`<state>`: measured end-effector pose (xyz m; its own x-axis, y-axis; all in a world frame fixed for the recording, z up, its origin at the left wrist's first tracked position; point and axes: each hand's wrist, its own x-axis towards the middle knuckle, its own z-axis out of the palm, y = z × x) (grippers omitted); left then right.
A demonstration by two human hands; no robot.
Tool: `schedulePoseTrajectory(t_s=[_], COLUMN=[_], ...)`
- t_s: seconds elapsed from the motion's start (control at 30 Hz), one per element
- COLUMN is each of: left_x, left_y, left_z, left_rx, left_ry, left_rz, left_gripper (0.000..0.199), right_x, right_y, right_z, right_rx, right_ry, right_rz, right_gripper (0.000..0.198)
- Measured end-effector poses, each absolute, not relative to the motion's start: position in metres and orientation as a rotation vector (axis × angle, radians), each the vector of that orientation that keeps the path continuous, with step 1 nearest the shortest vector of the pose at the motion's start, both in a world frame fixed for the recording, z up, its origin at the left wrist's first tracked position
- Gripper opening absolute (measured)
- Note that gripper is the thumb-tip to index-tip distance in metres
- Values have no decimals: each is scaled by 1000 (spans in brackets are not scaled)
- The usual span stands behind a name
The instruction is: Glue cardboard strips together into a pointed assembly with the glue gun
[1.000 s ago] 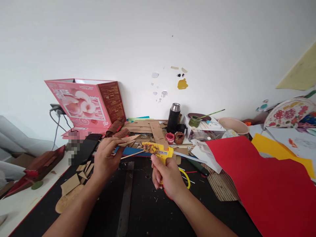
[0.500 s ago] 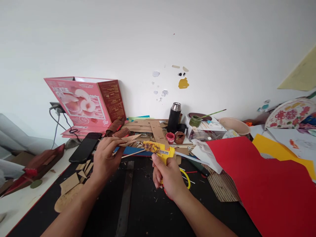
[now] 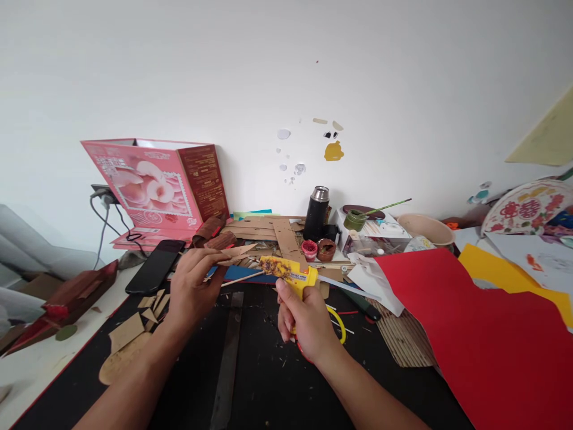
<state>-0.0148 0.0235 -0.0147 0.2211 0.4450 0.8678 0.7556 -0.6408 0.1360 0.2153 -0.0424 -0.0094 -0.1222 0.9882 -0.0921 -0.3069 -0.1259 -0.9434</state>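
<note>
My right hand (image 3: 307,316) is wrapped round the handle of a yellow glue gun (image 3: 286,270), its front smeared with brown stains. A pale glue stick (image 3: 351,289) juts from the gun's back end. The nozzle points left, close to a small pointed piece of cardboard (image 3: 242,251) pinched between the fingers and thumb of my left hand (image 3: 197,283). Whether nozzle and cardboard touch, I cannot tell. Beneath them lies a thin wooden stick (image 3: 242,278). Scissors with a yellow and red handle (image 3: 341,328) lie partly hidden behind my right hand.
A metal ruler (image 3: 227,358) lies on the black mat. Cardboard scraps (image 3: 128,332) and a phone (image 3: 154,267) are at the left, below a pink box (image 3: 152,191). Behind stand a black thermos (image 3: 316,215) and paint jars (image 3: 326,249). Red paper (image 3: 483,322) covers the right side.
Almost nothing differs. Both hands, the glue gun and the cardboard piece keep nearly the same places; the view has shifted very slightly.
</note>
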Motion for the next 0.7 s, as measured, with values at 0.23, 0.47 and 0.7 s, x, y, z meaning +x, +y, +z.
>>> schedulePoseTrajectory(t_s=[0.23,0.47,0.7], left_x=[-14,-16,-16], left_y=[24,25,24], left_z=[-15,-16,-16], left_rx=[-2185,-2189,-2189], left_ry=[-1170,-1109,-1113], left_rz=[-1427,-1407,-1378], left_gripper=[13,13,13], right_x=[215,218,217], right_y=[-43,-42,-42], right_z=[-9,-12,-10], right_rx=[-990,-995,-1001], right_ry=[-990,-991,-993], right_rz=[1493,1480,1482], right_gripper=[72,71,73])
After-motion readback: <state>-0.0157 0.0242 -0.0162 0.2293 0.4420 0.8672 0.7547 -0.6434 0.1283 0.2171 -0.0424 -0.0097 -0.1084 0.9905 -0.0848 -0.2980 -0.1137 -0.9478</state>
